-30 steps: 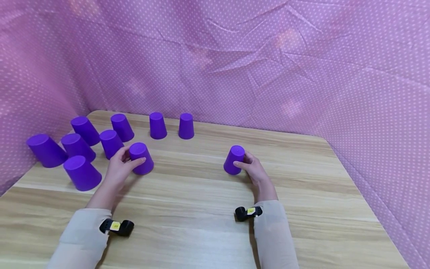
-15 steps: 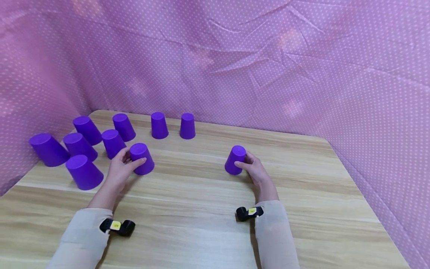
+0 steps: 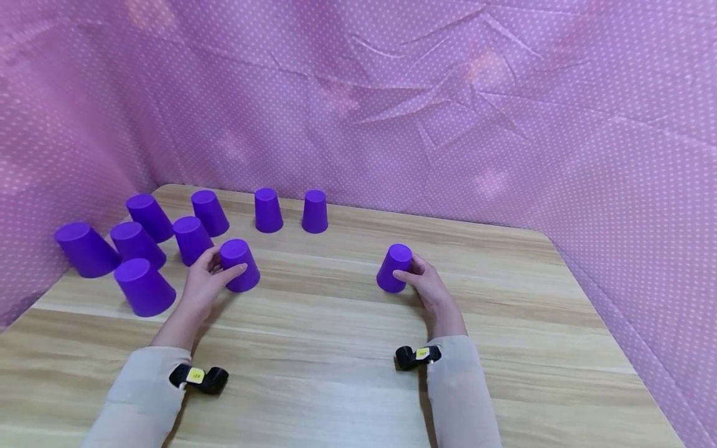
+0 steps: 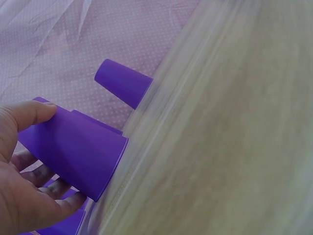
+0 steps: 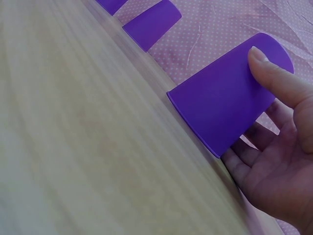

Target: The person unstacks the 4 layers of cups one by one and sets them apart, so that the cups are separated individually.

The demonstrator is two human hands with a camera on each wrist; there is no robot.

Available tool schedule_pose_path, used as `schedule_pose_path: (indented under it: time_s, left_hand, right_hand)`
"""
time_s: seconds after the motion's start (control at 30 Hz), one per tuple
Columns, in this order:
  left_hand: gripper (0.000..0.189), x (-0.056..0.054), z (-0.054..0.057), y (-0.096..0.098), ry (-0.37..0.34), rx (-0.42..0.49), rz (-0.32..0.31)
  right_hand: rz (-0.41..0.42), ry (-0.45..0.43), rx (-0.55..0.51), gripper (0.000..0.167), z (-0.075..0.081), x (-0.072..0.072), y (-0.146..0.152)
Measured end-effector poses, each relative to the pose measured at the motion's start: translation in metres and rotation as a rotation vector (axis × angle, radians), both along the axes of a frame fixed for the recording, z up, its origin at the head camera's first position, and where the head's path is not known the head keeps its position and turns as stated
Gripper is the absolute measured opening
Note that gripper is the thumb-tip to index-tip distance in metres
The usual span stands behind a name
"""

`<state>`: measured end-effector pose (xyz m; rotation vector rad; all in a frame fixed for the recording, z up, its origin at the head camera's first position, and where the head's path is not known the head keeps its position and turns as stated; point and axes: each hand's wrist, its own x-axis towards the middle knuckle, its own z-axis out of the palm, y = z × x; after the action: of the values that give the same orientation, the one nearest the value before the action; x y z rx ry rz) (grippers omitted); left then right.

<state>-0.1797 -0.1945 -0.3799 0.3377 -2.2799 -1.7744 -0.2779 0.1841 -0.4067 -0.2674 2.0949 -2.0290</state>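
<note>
Upside down on the wooden table (image 3: 313, 348) stands a purple cup (image 3: 242, 269), which my left hand (image 3: 203, 285) grips from its left side, thumb in front and fingers behind. In the left wrist view this cup (image 4: 78, 147) has its rim down at the tabletop. Further right, my right hand (image 3: 428, 286) holds another inverted purple cup (image 3: 392, 270) by its right side. The right wrist view shows the thumb across that cup (image 5: 225, 98) and the fingers round its far side, with the rim at the table surface.
Left of my left hand several inverted purple cups stand in a group, the nearest cup (image 3: 145, 289) close to my wrist. Two more cups stand at the back, one (image 3: 269, 211) beside the other (image 3: 315, 213). A pink dotted cloth (image 3: 392, 124) hangs behind the table.
Both hands keep their hold on the same two cups, which stay in place on the table. The whole head view has shifted slightly to the right.
</note>
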Motion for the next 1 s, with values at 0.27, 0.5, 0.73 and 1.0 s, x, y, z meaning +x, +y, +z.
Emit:
schedule_pose_path:
  time_s: [0.27, 0.5, 0.73, 1.0]
  left_hand:
    - [0.068, -0.003, -0.003, 0.003, 0.010, 0.035, 0.022]
    - [0.067, -0.002, -0.002, 0.000, 0.019, 0.015, 0.014]
    - [0.065, -0.001, 0.000, 0.000, 0.029, 0.019, 0.015]
    - [0.067, -0.001, -0.001, -0.001, 0.016, 0.018, 0.012]
  right_hand:
    - [-0.010, 0.000, -0.011, 0.054, 0.000, 0.000, 0.001]
    - [-0.013, -0.025, -0.001, 0.058, 0.004, 0.000, -0.002]
    - [-0.015, -0.011, 0.014, 0.057, 0.012, -0.002, -0.009]
    - [-0.017, -0.003, 0.129, 0.066, 0.022, -0.010, -0.024]
